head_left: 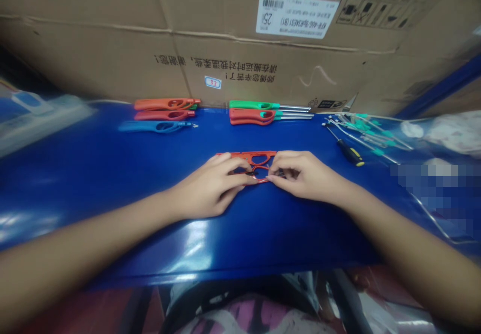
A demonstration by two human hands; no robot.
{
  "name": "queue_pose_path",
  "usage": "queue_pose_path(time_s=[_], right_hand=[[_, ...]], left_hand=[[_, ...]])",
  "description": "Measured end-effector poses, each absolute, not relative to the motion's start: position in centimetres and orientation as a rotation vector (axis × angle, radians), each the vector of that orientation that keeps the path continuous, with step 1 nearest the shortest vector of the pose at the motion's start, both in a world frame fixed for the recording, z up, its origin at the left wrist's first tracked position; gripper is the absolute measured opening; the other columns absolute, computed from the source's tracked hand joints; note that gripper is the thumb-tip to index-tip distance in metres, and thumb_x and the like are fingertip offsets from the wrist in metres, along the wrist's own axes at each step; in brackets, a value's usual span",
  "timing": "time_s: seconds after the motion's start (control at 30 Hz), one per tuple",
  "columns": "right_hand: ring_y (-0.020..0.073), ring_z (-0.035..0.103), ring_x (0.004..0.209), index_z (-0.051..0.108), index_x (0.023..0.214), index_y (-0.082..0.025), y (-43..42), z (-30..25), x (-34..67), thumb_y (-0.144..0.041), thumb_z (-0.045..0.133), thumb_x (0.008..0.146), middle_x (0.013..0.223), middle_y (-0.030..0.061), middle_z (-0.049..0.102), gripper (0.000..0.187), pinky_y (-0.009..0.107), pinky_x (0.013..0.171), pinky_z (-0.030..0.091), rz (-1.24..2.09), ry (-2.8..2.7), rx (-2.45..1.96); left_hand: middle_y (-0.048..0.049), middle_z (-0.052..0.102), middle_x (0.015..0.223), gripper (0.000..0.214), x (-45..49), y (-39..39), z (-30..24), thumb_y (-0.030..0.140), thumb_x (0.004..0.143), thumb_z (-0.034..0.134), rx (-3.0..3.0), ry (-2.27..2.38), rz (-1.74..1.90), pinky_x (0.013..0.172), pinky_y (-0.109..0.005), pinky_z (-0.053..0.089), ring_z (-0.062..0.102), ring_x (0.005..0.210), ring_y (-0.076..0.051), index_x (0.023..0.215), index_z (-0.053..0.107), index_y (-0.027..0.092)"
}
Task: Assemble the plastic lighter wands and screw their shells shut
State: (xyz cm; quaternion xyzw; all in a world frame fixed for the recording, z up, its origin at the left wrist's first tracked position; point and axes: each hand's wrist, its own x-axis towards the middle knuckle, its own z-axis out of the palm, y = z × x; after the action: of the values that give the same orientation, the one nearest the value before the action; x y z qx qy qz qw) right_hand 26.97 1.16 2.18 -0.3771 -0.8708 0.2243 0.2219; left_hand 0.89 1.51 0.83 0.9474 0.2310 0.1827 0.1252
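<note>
Left hand (pixel 214 184) and right hand (pixel 306 173) are bare, the garment (pixel 246 316) patterned pink, black and whitish.

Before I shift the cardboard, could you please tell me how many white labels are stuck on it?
2: a large label high on the cardboard, right of centre, and a small blue-edged label lower down, left of it. Others may be hidden.

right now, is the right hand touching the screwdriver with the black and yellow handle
Apart: the head view shows a strip of glossy blue tabletop between the right hand and the black-and-yellow-handled screwdriver.
</note>
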Motion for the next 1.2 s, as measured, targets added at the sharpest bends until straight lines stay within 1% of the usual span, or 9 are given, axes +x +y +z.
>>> queue_pose_path(time_s=[0.27, 0.47, 0.6, 0.73, 0.87, 1.0, 1.2], right_hand=[[0.008, 0.049, 0.059, 0.069, 0.082, -0.016, 1.29, 2.16, 27.16, -0.017, 0.065, 0.087, 0.082, 0.0028, 0.063, 0.007, 0.023, 0.059, 0.042, 0.606, -2.411, -1.047], [0.0077, 0.049, 0.06, 0.07, 0.083, -0.016, 1.17, 2.15, 27.12, -0.016, 0.064, 0.088, 0.084, 0.0032, 0.063, 0.008, 0.023, 0.059, 0.041, 0.584, -2.412, -1.014], [0.0074, 0.048, 0.058, 0.072, 0.086, -0.016, 1.25, 2.06, 27.22, -0.016, 0.065, 0.088, 0.086, 0.0035, 0.065, 0.008, 0.023, 0.058, 0.041, 0.64, -2.41, -0.99], [0.0086, 0.049, 0.061, 0.073, 0.086, -0.017, 1.24, 2.23, 27.31, -0.017, 0.064, 0.088, 0.085, 0.0035, 0.065, 0.009, 0.024, 0.06, 0.041, 0.644, -2.431, -0.988], [0.0091, 0.052, 0.063, 0.074, 0.087, -0.016, 1.19, 2.48, 27.4, -0.016, 0.064, 0.089, 0.088, 0.0043, 0.066, 0.01, 0.024, 0.062, 0.042, 0.637, -2.473, -0.981], [0.0092, 0.052, 0.064, 0.073, 0.088, -0.017, 1.24, 2.55, 27.58, -0.016, 0.064, 0.088, 0.088, 0.0039, 0.065, 0.008, 0.023, 0.062, 0.042, 0.628, -2.476, -0.977], [0.0093, 0.051, 0.063, 0.073, 0.089, -0.018, 1.38, 2.68, 27.79, -0.019, 0.066, 0.088, 0.092, 0.0042, 0.066, 0.007, 0.024, 0.062, 0.042, 0.602, -2.508, -1.03]], left_hand=[[-0.0089, 0.063, 0.123, 0.033, 0.78, 1.48, 0.59, 0.018, 0.098, 0.05, 2.797, 0.683, 0.575, 0.094, -0.041, 0.045, 0.057, 0.109, -0.024, 0.125, 0.067, 0.026], [-0.009, 0.063, 0.123, 0.033, 0.82, 1.44, 0.68, 0.018, 0.097, 0.051, 2.795, 0.696, 0.559, 0.095, -0.041, 0.045, 0.057, 0.11, -0.025, 0.124, 0.067, 0.025], [-0.0093, 0.064, 0.121, 0.031, 0.8, 1.49, 0.58, 0.018, 0.097, 0.051, 2.793, 0.688, 0.591, 0.095, -0.041, 0.045, 0.058, 0.11, -0.025, 0.121, 0.069, 0.024], [-0.0089, 0.064, 0.121, 0.031, 0.8, 1.48, 0.5, 0.017, 0.096, 0.052, 2.785, 0.677, 0.611, 0.096, -0.04, 0.045, 0.058, 0.111, -0.024, 0.122, 0.068, 0.024], [-0.0087, 0.064, 0.123, 0.032, 0.85, 1.45, 0.66, 0.018, 0.097, 0.051, 2.788, 0.693, 0.576, 0.095, -0.04, 0.044, 0.057, 0.11, -0.025, 0.123, 0.067, 0.024], [-0.009, 0.063, 0.123, 0.031, 0.88, 1.44, 0.81, 0.019, 0.098, 0.049, 2.791, 0.72, 0.531, 0.094, -0.04, 0.043, 0.057, 0.113, -0.025, 0.12, 0.069, 0.024], [-0.0091, 0.063, 0.122, 0.029, 0.87, 1.41, 0.85, 0.02, 0.099, 0.047, 2.785, 0.732, 0.513, 0.091, -0.04, 0.042, 0.057, 0.11, -0.025, 0.117, 0.07, 0.023]])
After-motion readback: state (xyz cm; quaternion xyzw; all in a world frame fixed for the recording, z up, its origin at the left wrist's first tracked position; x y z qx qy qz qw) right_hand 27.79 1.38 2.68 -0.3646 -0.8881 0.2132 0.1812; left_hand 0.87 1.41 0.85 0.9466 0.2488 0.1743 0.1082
